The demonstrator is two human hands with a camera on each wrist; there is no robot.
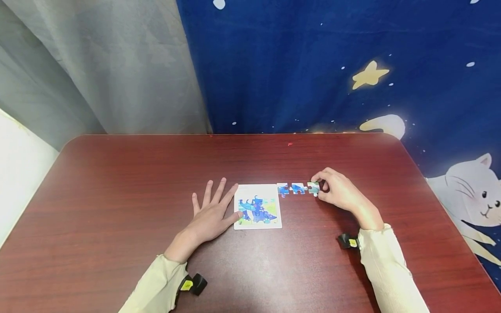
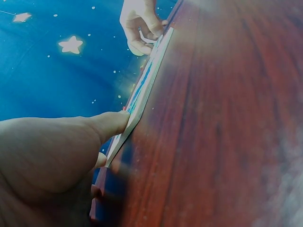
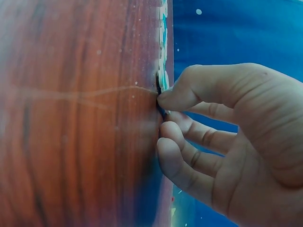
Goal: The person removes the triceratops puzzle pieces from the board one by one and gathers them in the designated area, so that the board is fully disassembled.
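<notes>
A square jigsaw puzzle board (image 1: 256, 190) with a white frame lies flat on the table, its lower part filled with blue and green pieces and its upper part plain white. My left hand (image 1: 207, 221) is spread at the board's left side, thumb and index finger touching its edge. In the left wrist view, the thumb (image 2: 111, 124) rests on the board's rim. To the right of the board, a row holds two blue puzzle pieces (image 1: 298, 188) and a greenish puzzle piece (image 1: 313, 188). My right hand (image 1: 341, 190) pinches that end piece between thumb and index finger.
The dark red-brown wooden table (image 1: 117, 195) reaches back to a grey curtain (image 1: 137, 65) and a blue curtain (image 1: 274, 65) printed with stars and a cat. Small red specks (image 1: 290, 144) lie near the far edge. Each wrist wears a small black camera (image 1: 198, 284).
</notes>
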